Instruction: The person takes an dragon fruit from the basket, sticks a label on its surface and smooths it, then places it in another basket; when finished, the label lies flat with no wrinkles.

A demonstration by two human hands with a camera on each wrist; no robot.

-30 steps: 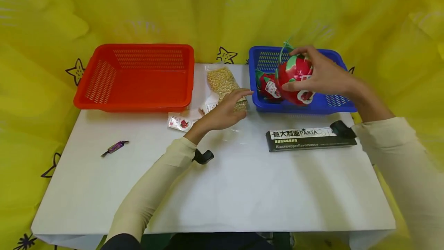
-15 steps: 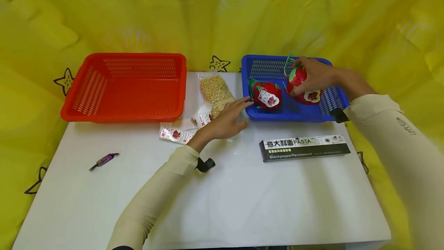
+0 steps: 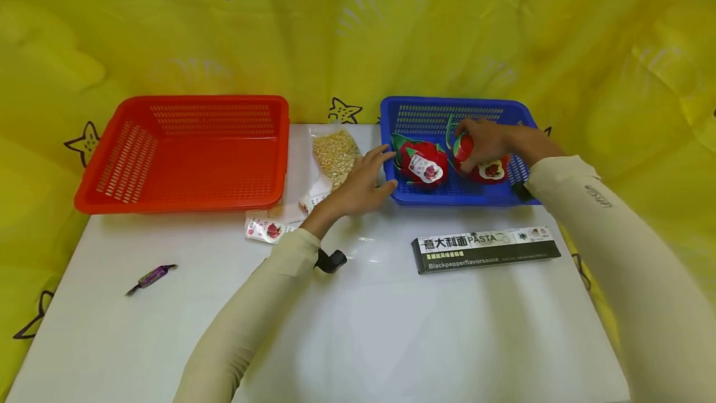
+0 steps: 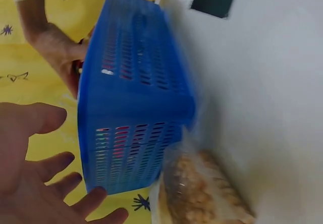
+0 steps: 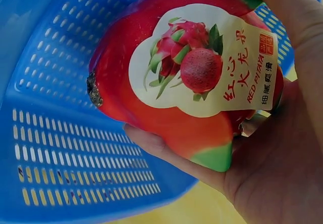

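Note:
My right hand (image 3: 485,140) grips a red dragon fruit (image 5: 166,72) with green scale tips and a white "RED PITAYA" label. It holds the fruit inside the blue basket (image 3: 458,196), on the right side. A second dragon fruit (image 3: 426,163) with a similar label lies at the basket's left end. Just outside that end, my left hand (image 3: 360,185) hovers with fingers spread and nothing in them. In the left wrist view those fingers (image 4: 63,186) are near the basket's rim. Behind the left hand, a clear bag of corn kernels (image 3: 335,155) is partly hidden.
A red basket (image 3: 184,207) stands at the back left. Label strips (image 3: 265,230) lie in front of it, and a purple-wrapped candy (image 3: 152,277) farther left. The pasta box (image 3: 486,250) lies before the blue basket on the white table (image 3: 363,328). A yellow cloth (image 3: 313,36) hangs behind.
My right hand has lowered its dragon fruit from above the blue basket down into it, beside the other one. The left hand stays near the basket's left end. The head view has shifted.

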